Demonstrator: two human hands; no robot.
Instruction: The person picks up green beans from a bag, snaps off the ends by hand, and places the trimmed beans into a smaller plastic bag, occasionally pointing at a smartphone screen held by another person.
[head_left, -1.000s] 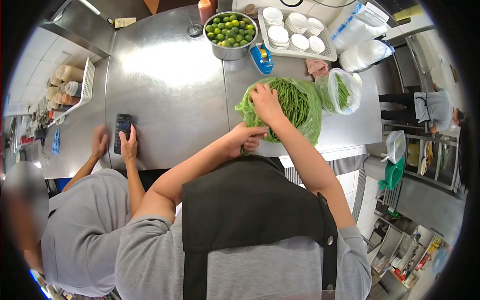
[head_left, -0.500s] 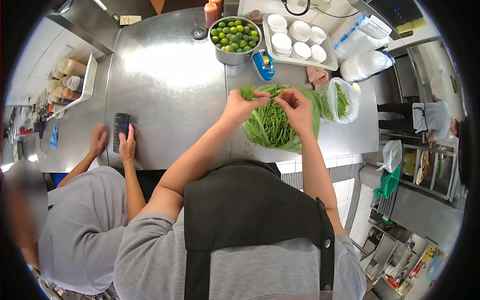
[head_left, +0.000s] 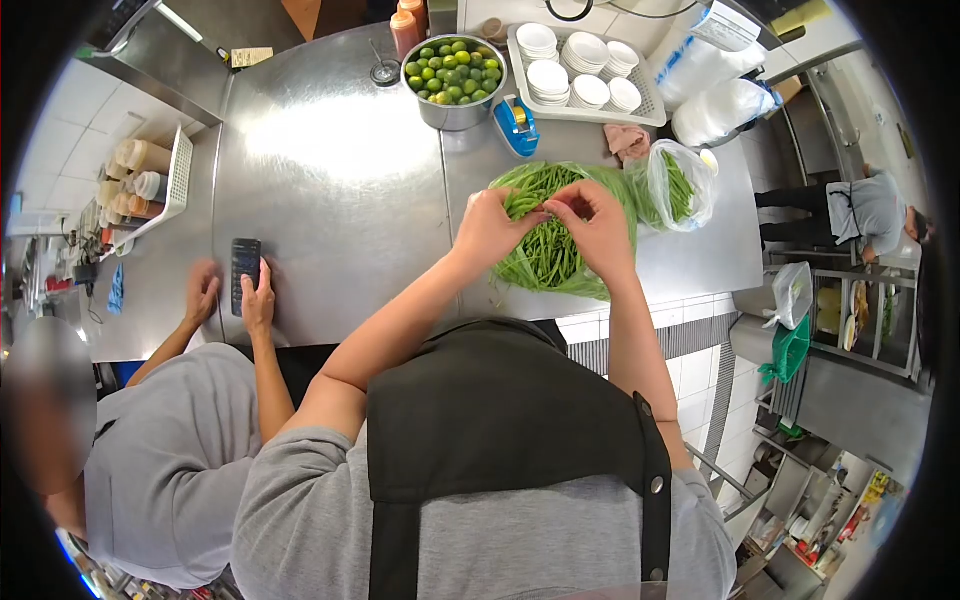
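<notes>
Long green beans [head_left: 545, 258] fill an open green plastic bag [head_left: 618, 215] on the steel counter. Over the pile, my left hand [head_left: 492, 225] is closed on a small bunch of beans, its fingertips meeting those of my other hand. My right hand [head_left: 590, 215] is pinched at the end of the bunch; what lies between its fingertips is too small to make out. Right beside the pile stands a clear bag [head_left: 690, 205] with more beans in it.
Behind the beans are a blue tape dispenser [head_left: 517, 127], a pot of limes [head_left: 455, 113], a tray of white bowls [head_left: 640, 100] and a pink cloth [head_left: 627, 141]. To the left, a co-worker's hands hold a phone [head_left: 243, 270]. Another person is at the far right.
My left hand has come down a little with its bunch, closer to the pile and to my right hand. The view has shifted slightly.
</notes>
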